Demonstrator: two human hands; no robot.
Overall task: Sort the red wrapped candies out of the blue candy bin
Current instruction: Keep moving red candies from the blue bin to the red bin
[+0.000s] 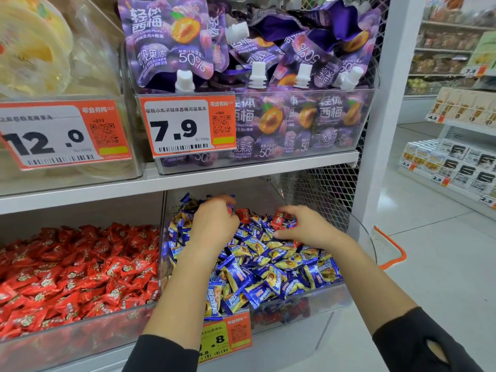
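Red candies (281, 219) lie far in the blue bin (316, 296) — right hand (306, 228) pinches one, left hand (214, 218) curls over another (243, 214); next, carry them left to the red bin (80, 342).

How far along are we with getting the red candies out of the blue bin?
Done: cannot tell how many were already moved; the neighbouring clear bin of red wrapped candies is full. In hand: the right hand pinches a red wrapped candy; the left hand digs among the blue and yellow wrapped candies, red showing at its fingers. Left: another loose red candy lies between the hands, and a red scrap by the right wrist.
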